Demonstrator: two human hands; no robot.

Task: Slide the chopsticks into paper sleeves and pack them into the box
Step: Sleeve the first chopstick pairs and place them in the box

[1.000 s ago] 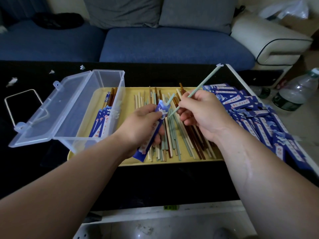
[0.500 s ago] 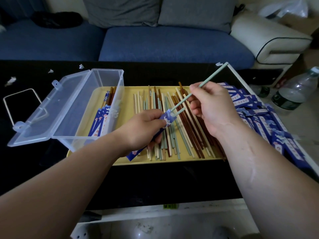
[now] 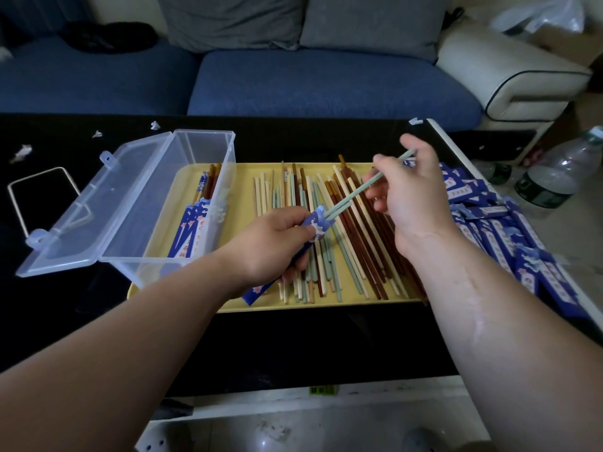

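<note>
Packing is barely begun: a few sleeved pairs (image 3: 192,230) lie in the clear box (image 3: 208,151), loose chopsticks (image 3: 326,256) crowd the yellow tray (image 3: 241,190), while the left hand (image 3: 267,246) clasps a blue sleeve (image 3: 306,233) and the right hand (image 3: 408,197) pinches green chopsticks (image 3: 368,187) half inside.

The black table (image 3: 293,337) carries a yellow tray (image 3: 241,190), a clear box (image 3: 182,197) partly on the tray, a sleeve pile (image 3: 509,236) at right, and paper scraps (image 3: 23,151) at far left.

Paper sleeves (image 3: 496,223), at 3 o'clock: white strips are carrying red characters, too small to read.
Sleeves in box (image 3: 191,230): red characters showing, illegible.
</note>
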